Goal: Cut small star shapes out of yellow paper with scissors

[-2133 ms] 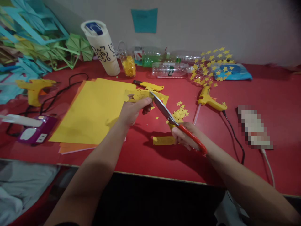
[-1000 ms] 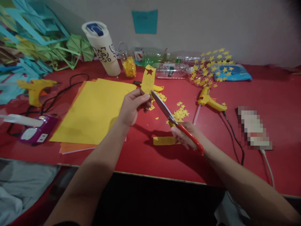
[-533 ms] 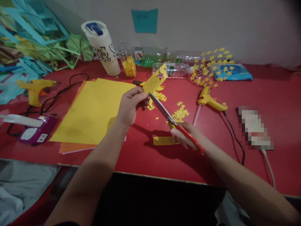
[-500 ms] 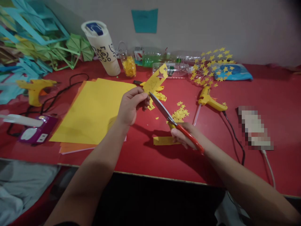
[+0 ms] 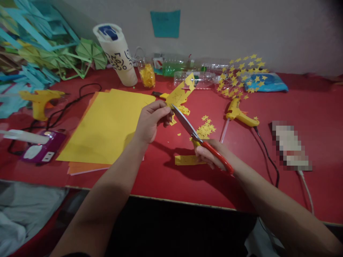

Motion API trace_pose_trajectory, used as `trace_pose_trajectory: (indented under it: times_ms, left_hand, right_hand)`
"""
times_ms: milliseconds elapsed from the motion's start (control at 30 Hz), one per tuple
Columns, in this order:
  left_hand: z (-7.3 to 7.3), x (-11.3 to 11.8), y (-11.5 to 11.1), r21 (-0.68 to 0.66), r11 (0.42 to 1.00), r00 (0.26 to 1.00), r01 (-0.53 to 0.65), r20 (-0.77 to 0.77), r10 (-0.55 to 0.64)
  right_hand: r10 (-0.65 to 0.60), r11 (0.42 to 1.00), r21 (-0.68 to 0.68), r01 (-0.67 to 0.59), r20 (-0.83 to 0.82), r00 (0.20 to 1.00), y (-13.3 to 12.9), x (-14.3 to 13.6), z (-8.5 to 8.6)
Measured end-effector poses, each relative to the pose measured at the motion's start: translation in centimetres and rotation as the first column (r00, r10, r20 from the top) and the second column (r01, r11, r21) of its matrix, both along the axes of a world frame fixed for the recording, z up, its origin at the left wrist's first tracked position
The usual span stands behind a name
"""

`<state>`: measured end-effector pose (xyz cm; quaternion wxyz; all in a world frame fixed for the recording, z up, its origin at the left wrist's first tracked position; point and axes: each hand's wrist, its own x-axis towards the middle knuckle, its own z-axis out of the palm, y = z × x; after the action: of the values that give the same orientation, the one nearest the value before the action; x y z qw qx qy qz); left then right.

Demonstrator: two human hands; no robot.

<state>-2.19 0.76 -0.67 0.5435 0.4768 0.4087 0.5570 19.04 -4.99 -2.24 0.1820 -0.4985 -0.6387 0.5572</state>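
Between the thumb and fingers of my left hand [image 5: 152, 119] is a strip of yellow paper [image 5: 179, 95] with a star drawn on it and cut-out gaps at its upper end. My right hand [image 5: 210, 153] grips red-handled scissors [image 5: 217, 157], their blade tips meeting the strip's lower end beside my left fingertips. A pile of small yellow paper stars [image 5: 207, 129] lies just beyond the right hand. Under that hand's shadow a second yellow strip [image 5: 187, 160] rests on the table. Yellow paper scraps [image 5: 184, 110] lie behind the left fingers.
Yellow sheets [image 5: 107, 125] over orange ones lie at left, near a purple power socket [image 5: 44, 148] and a glue gun [image 5: 40, 101]. Another glue gun [image 5: 241, 115] with its cord is at right, before a star-covered clear bottle [image 5: 227, 87]. A white tumbler [image 5: 118, 57] stands behind.
My left hand and the paper strip have shifted slightly right, with the strip tilting a little. The scissor tips have followed by a small amount. Everything else on the table is unchanged.
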Motion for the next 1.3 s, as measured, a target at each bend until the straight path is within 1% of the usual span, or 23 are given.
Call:
trace_pose_trajectory:
  times_ms: [267, 400, 600, 700, 933, 1167, 1300]
  left_hand:
    - [-0.1, 0.0, 0.1, 0.010, 1.000, 0.999, -0.009, -0.035, 0.009]
    - [-0.1, -0.1, 0.1, 0.012, 1.000, 1.000, -0.001, -0.021, 0.001]
    - [-0.1, -0.1, 0.1, 0.003, 1.000, 1.000, 0.002, 0.000, -0.002]
    - [-0.1, -0.2, 0.1, 0.001, 1.000, 1.000, 0.003, -0.008, -0.003]
    - [0.3, -0.3, 0.1, -0.020, 1.000, 1.000, 0.013, -0.014, -0.013]
    - [0.5, -0.4, 0.0, -0.024, 0.999, 1.000, 0.024, 0.004, -0.024]
    - [0.5, -0.3, 0.0, -0.028, 0.999, 1.000, 0.018, -0.014, -0.018]
  right_hand:
    - [-0.020, 0.999, -0.041, 0.021, 0.032, 0.999, 0.1, -0.2, 0.9]
    - [-0.030, 0.998, -0.048, 0.032, 0.048, 0.998, 0.0, -0.5, 1.3]
    - [-0.074, 0.992, -0.098, 0.078, 0.045, 0.996, 0.0, -0.8, 1.7]
    - [-0.065, 0.993, -0.098, 0.069, 0.038, 0.997, 0.0, -0.8, 1.6]
    - [-0.079, 0.994, -0.079, 0.081, 0.034, 0.996, 0.1, -0.4, 0.5]
    - [-0.036, 0.996, -0.086, 0.038, 0.030, 0.999, 0.0, -0.5, 1.0]
    - [-0.035, 0.997, -0.067, 0.037, 0.022, 0.999, 0.0, -0.4, 0.8]
